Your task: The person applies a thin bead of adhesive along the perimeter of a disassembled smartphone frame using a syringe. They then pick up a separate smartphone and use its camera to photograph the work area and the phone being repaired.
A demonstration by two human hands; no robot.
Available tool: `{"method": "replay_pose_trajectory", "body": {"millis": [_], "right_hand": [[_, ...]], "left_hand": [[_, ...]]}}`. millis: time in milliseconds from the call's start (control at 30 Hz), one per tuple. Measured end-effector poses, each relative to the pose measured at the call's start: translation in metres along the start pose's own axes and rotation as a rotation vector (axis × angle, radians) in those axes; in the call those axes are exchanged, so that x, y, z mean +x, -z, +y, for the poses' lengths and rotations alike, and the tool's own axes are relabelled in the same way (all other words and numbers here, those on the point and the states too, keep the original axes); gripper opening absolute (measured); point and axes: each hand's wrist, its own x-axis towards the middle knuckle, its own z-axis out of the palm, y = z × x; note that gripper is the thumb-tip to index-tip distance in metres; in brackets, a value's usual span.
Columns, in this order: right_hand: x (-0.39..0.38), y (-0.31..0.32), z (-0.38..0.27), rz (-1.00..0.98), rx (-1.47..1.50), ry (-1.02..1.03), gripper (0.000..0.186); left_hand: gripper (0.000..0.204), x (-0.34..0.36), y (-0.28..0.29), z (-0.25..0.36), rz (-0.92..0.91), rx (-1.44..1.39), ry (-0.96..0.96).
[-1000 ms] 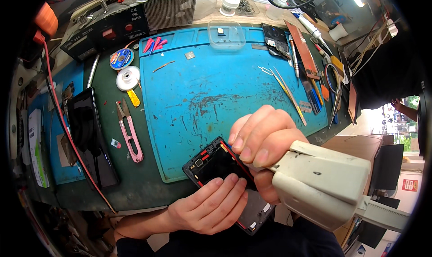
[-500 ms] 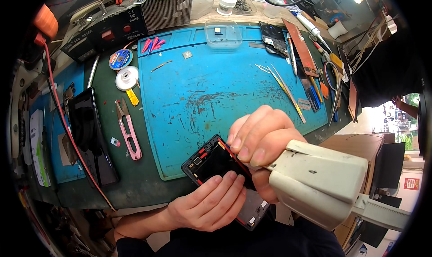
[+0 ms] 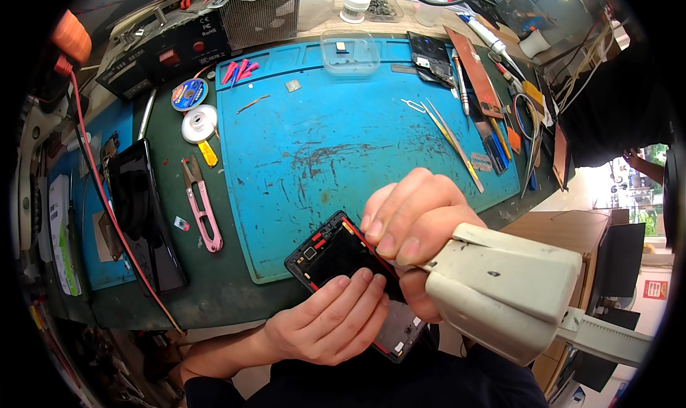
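A black phone frame (image 3: 332, 260) with red strips and small gold contacts lies tilted at the near edge of the blue mat. My left hand (image 3: 332, 319) is closed on it, its fingers pressed together over the dark inner face; the thumb is hidden. At the frame's right edge, my right hand (image 3: 418, 226) is curled in a pinch. What sits between its fingertips is too covered to name. A cream-coloured plastic housing (image 3: 504, 290) with a ribbed strap hides my right wrist.
Pink thread snips (image 3: 205, 211), a dark phone (image 3: 146, 219) and a solder spool (image 3: 189, 93) are to the left. On the blue mat (image 3: 286, 143) are tweezers (image 3: 455, 147) and a clear plastic tub (image 3: 350, 58). Behind stands a black box-shaped device (image 3: 168, 54).
The whole view has shifted slightly. Both hands keep the same grip and place against the phone frame.
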Motion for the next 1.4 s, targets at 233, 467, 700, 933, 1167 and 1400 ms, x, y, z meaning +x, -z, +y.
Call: {"method": "replay_pose_trajectory", "body": {"millis": [233, 467, 700, 933, 1167, 1400], "right_hand": [[-0.002, 0.003, -0.004, -0.015, 0.010, -0.009, 0.016], [-0.005, 0.003, -0.004, -0.024, 0.023, -0.003, 0.016], [-0.007, 0.006, -0.007, -0.043, 0.000, 0.008, 0.018], [-0.009, 0.009, -0.011, -0.048, 0.004, -0.007, 0.023], [-0.012, 0.008, -0.013, -0.026, 0.023, 0.008, 0.025], [-0.015, 0.009, -0.015, -0.029, 0.031, 0.006, 0.027]], "left_hand": [[0.022, 0.003, 0.000, 0.001, 0.006, 0.010, 0.008], [0.020, 0.003, 0.000, 0.001, 0.005, 0.014, 0.022], [0.020, 0.003, 0.002, 0.002, -0.010, 0.010, 0.021], [0.019, 0.004, 0.001, 0.002, -0.005, 0.018, 0.019], [0.019, 0.006, 0.001, 0.002, -0.002, 0.021, 0.023], [0.018, 0.005, -0.001, 0.004, 0.012, 0.046, 0.030]]}}
